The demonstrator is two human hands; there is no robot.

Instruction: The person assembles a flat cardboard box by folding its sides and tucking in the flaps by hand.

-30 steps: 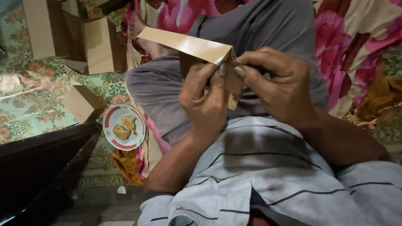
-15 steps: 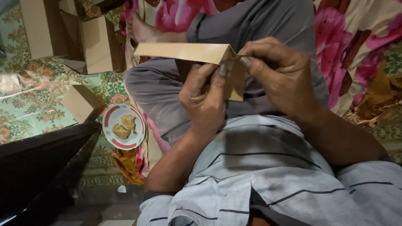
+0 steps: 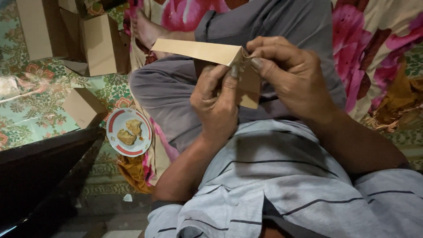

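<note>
Both of my hands hold a flat brown cardboard box (image 3: 200, 50) above my lap. My left hand (image 3: 216, 103) grips its near end from below, with the fingers curled over the edge. My right hand (image 3: 291, 72) pinches a folded flap at the same end between thumb and forefinger. The long side of the box points left, toward my foot. I sit with grey trousers and a striped light shirt.
A round red-rimmed plate (image 3: 129, 132) with two pieces of fried food lies on the floor to the left. Several folded cardboard boxes (image 3: 99, 44) stand on the green patterned floor covering. A small box (image 3: 83, 107) lies nearer. A dark furniture edge (image 3: 39, 172) fills the lower left.
The box has swung from tilted to nearly level and dropped slightly. My right hand's fingers have moved onto the end flap and pressed it in.
</note>
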